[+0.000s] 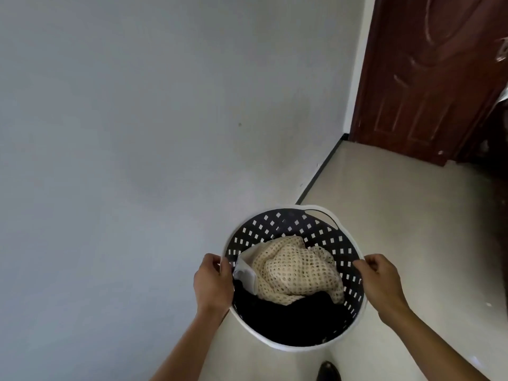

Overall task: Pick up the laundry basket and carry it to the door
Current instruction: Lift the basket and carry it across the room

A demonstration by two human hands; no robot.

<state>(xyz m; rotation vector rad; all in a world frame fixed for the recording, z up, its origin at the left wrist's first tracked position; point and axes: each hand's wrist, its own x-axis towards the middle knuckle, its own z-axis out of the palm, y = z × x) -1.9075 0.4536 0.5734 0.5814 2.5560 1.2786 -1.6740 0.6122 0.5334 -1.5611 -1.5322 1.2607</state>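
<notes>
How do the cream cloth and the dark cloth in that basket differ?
The cream cloth is pale, open-knit with small holes, and bunched on top. The dark cloth is black, shows no pattern, and lies lower, toward the near side. Both sit inside the laundry basket, held at its rim by two hands.

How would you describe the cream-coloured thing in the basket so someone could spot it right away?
Start at the round laundry basket with the white rim and dark perforated wall, held between the left hand and right hand. Inside, on top of the black clothes, lies the cream knit garment. Its open, holey weave and pale colour set it apart.
</notes>
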